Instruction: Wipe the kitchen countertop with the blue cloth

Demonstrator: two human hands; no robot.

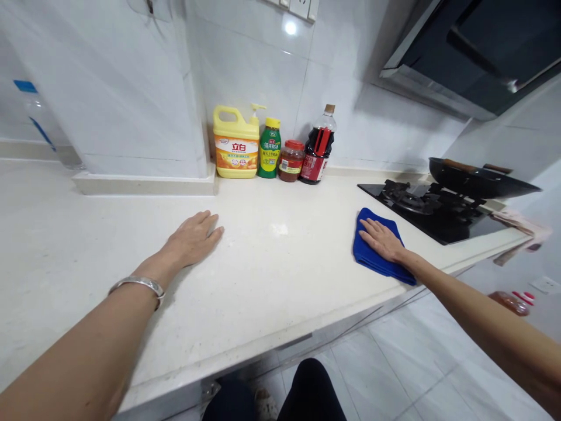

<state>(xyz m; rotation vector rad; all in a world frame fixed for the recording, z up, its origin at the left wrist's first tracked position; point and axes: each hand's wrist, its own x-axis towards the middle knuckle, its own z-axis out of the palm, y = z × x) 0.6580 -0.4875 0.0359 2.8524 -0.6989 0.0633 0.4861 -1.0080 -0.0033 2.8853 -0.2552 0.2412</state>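
A folded blue cloth (372,257) lies on the white countertop (280,280) near its front edge, just left of the stove. Flat on top of this cloth rests my right hand (380,240), fingers stretched out and pressing down rather than gripping. My left hand (193,238), with a silver bangle (139,283) at the wrist, is open and palm down on the counter, holding nothing. Between the two hands is a stretch of bare counter surface.
Against the back wall stand a yellow detergent jug (236,146), a green sauce bottle (269,149), a red-lidded jar (291,161) and a dark sauce bottle (316,149). A wok (482,180) sits on the gas stove (421,213), below a range hood (473,58). A water bottle (48,126) stands far left.
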